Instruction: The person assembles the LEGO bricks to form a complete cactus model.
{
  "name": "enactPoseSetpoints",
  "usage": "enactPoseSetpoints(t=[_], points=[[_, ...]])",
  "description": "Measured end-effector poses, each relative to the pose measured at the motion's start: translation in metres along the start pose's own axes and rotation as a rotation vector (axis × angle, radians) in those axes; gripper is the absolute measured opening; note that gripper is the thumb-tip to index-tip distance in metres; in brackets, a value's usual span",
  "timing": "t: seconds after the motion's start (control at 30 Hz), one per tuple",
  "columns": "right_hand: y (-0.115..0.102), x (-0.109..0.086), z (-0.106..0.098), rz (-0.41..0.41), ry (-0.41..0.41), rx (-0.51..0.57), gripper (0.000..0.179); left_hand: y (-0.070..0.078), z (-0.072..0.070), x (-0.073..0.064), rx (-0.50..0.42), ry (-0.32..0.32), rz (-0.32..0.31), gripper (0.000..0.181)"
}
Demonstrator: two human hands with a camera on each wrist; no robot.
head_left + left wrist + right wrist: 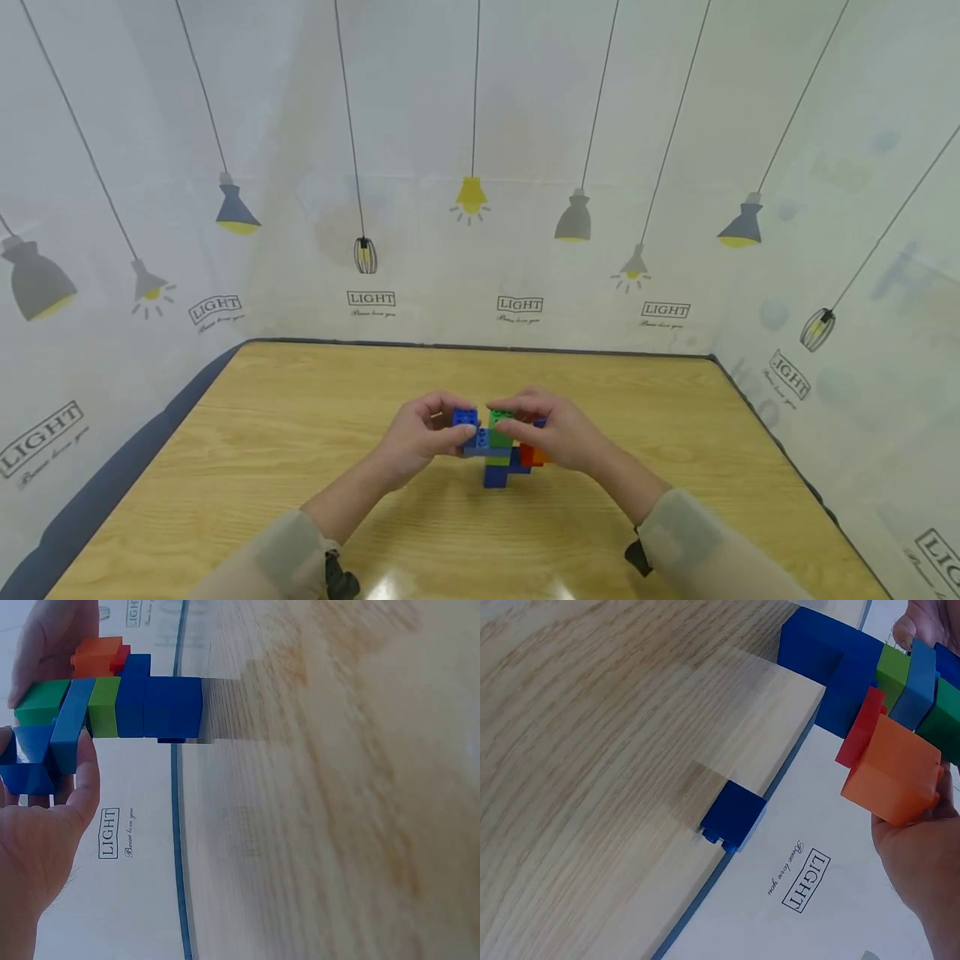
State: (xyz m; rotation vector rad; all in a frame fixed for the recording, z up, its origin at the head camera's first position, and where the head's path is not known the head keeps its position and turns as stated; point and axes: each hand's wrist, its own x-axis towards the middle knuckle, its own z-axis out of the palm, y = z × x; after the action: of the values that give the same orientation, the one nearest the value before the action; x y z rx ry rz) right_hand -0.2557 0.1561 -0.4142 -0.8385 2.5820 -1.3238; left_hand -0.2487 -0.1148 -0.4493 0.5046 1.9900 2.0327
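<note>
A stack of toy building bricks stands upright on the table in front of me. At its foot are dark blue bricks [172,709], with a lime green brick [104,707] above them. A long lighter blue brick [71,727] lies across that. My left hand [412,437] pinches a dark blue brick [465,417] at the left end of the long one. With thumb and fingers, my right hand [562,429] holds the green brick [501,429] on the right end. An orange brick [894,771] and a red brick [861,729] jut out under the right hand.
A loose dark blue brick [735,814] lies on the wooden table [337,375], apart from the stack and mostly behind my right hand in the head view. A pale curtain [420,108] printed with lamps surrounds the table's back and sides.
</note>
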Motion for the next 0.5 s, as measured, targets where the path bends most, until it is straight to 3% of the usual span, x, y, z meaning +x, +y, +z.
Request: enactPoseSetpoints(t=[0.5], points=[[-0.0049,0.0008,0.0012,0.030,0.006,-0.031,0.036,0.0007,0.0008,-0.0007,-0.014,-0.001,-0.003,0.039]])
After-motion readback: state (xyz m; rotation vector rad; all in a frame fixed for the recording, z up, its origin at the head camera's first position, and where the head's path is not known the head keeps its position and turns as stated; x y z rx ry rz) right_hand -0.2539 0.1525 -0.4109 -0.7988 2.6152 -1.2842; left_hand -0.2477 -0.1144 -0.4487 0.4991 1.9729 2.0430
